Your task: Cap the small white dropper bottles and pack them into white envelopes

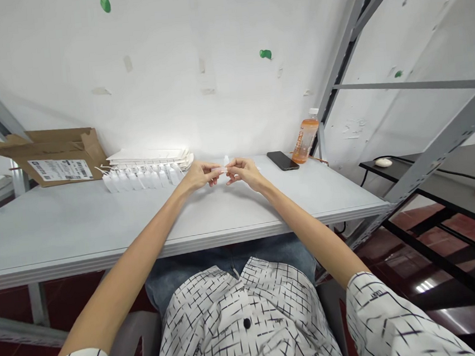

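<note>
My left hand (202, 176) and my right hand (242, 172) meet over the far middle of the grey table (78, 227). Both pinch one small white item (224, 167) between their fingertips; I cannot make out what it is. Left of my hands stands a row of several small white pieces (143, 178), and behind them lies a stack of flat white sheets (149, 155).
An open cardboard box (57, 156) with a label sits at the table's far left. A black phone (282, 161) and an orange bottle (305, 140) are at the far right. Grey shelf struts (428, 154) and a dark desk with a mouse (383, 162) stand to the right.
</note>
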The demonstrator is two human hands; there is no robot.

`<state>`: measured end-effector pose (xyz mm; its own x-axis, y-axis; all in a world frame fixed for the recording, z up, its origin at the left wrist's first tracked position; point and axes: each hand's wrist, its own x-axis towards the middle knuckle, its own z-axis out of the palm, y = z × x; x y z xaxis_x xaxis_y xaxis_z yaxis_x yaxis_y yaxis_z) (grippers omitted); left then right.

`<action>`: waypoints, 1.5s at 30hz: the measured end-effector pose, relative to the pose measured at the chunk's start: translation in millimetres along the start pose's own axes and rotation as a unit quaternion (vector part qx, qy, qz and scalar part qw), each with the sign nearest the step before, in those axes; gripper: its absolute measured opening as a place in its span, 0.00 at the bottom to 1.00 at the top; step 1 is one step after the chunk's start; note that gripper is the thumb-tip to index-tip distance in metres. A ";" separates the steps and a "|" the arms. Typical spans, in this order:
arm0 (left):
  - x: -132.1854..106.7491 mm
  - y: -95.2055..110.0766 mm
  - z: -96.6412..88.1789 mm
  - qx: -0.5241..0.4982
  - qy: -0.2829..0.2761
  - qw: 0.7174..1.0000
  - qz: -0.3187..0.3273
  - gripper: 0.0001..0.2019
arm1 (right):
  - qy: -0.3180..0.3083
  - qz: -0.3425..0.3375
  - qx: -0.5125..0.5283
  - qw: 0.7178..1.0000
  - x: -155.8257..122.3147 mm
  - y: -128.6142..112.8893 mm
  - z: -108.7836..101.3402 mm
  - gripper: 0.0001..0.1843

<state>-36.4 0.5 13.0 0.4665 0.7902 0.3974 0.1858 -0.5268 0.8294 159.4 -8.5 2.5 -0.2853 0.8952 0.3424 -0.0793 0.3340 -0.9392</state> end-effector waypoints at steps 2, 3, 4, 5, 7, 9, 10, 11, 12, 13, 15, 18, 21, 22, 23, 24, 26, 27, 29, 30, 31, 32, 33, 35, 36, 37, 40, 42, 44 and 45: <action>0.3 -0.8 0.3 0.019 0.003 1.000 0.008 0.20 | 0.004 0.002 0.000 1.000 0.2 1.0 -0.4 0.11; 0.5 -1.1 0.5 0.027 0.005 1.000 0.011 0.20 | 0.006 0.003 -0.001 1.000 0.2 1.2 -0.6 0.11; 0.8 -1.4 0.7 0.033 0.007 0.999 0.013 0.21 | 0.007 0.003 -0.001 1.000 0.2 1.3 -0.8 0.11; 1.2 -1.7 1.1 0.037 0.011 0.999 0.013 0.21 | 0.006 0.002 -0.001 1.000 0.1 1.3 -1.0 0.11; 2.0 -2.2 2.0 0.039 0.017 0.999 0.012 0.23 | 0.004 -0.001 0.000 1.000 0.0 0.8 -1.1 0.10; 2.8 -2.8 3.0 0.040 0.023 0.999 0.010 0.23 | 0.010 -0.001 0.001 1.000 0.2 -0.1 -0.8 0.09; 3.1 -3.0 3.4 0.041 0.026 0.999 0.008 0.23 | 0.014 0.001 0.001 1.000 0.3 -0.5 -0.4 0.08; 3.5 -3.3 3.7 0.043 0.029 0.999 0.005 0.23 | 0.019 0.007 0.002 1.000 0.5 -0.9 0.0 0.08; 3.8 -3.6 3.8 0.045 0.031 0.999 0.002 0.23 | 0.021 0.016 0.001 1.000 0.7 -1.2 0.4 0.08; 4.2 -4.0 3.7 0.045 0.034 0.998 -0.002 0.23 | 0.022 0.026 0.000 0.999 1.0 -1.3 0.7 0.08; 5.0 -5.3 3.1 0.037 0.033 0.999 -0.011 0.23 | 0.019 0.040 -0.006 0.999 1.6 -1.1 1.1 0.08; 6.4 -7.9 2.4 0.006 0.033 0.999 -0.035 0.25 | 0.026 0.022 -0.019 0.999 2.8 0.3 0.6 0.09; 7.3 -9.1 3.0 -0.015 0.037 0.997 -0.065 0.28 | 0.022 -0.013 -0.028 0.999 4.2 0.9 -0.7 0.11; 7.4 -8.9 3.2 -0.018 0.035 0.997 -0.073 0.28 | 0.017 -0.018 -0.029 0.999 4.5 0.7 -1.1 0.12; 7.4 -8.3 3.4 -0.022 0.033 0.996 -0.078 0.28 | 0.014 -0.021 -0.027 0.999 4.7 0.3 -1.4 0.13; 7.4 -7.6 3.4 -0.027 0.032 0.996 -0.079 0.27 | 0.015 -0.021 -0.025 0.999 4.8 -0.3 -1.6 0.14; 7.4 -6.0 2.9 -0.039 0.033 0.996 -0.076 0.26 | 0.020 -0.016 -0.024 0.999 4.5 -1.9 -1.6 0.15; 7.4 -5.5 2.4 -0.044 0.033 0.996 -0.073 0.26 | 0.022 -0.013 -0.025 0.999 4.1 -2.7 -1.4 0.15; 7.6 -4.9 1.2 -0.043 0.033 0.996 -0.066 0.26 | 0.020 -0.008 -0.033 0.999 2.9 -4.0 -0.9 0.13; 7.6 -4.8 0.6 -0.040 0.033 0.997 -0.063 0.26 | 0.019 -0.006 -0.039 0.999 2.1 -4.5 -0.5 0.13; 7.4 -4.8 0.2 -0.036 0.034 0.997 -0.061 0.26 | 0.017 -0.005 -0.044 0.999 1.3 -4.9 -0.2 0.12; 7.1 -4.6 0.0 -0.033 0.036 0.997 -0.058 0.26 | 0.014 -0.004 -0.049 0.999 0.4 -5.3 0.0 0.11; 6.7 -4.3 -0.1 -0.033 0.038 0.997 -0.055 0.26 | 0.011 -0.003 -0.051 0.999 -0.4 -5.6 0.2 0.11; 5.5 -3.2 0.2 -0.038 0.037 0.997 -0.049 0.25 | 0.004 -0.003 -0.047 0.999 -1.7 -6.2 0.4 0.10; 4.9 -2.5 0.5 -0.040 0.035 0.997 -0.047 0.25 | -0.001 -0.002 -0.043 0.999 -2.2 -6.5 0.3 0.10; 4.3 -1.6 0.9 -0.041 0.032 0.998 -0.047 0.24 | -0.004 -0.002 -0.038 0.999 -2.6 -6.8 0.2 0.10; 3.0 0.3 2.1 -0.041 0.026 0.998 -0.044 0.24 | -0.009 -0.003 -0.032 0.999 -2.7 -6.9 -0.7 0.10; 2.6 0.8 2.8 -0.039 0.025 0.998 -0.039 0.25 | -0.010 -0.003 -0.027 1.000 -2.3 -6.2 -1.5 0.10; 2.5 0.4 3.3 -0.035 0.029 0.998 -0.035 0.25 | -0.010 -0.004 -0.021 1.000 -1.6 -5.0 -2.1 0.09; 2.5 0.0 3.4 -0.032 0.032 0.998 -0.033 0.26 | -0.010 -0.005 -0.019 1.000 -1.2 -4.3 -2.3 0.09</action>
<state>-32.3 1.4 12.6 0.3987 0.8420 0.3634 0.1572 -0.4531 0.8775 162.3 -10.4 6.2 -0.3043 0.8856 0.3510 -0.0466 0.3542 -0.9340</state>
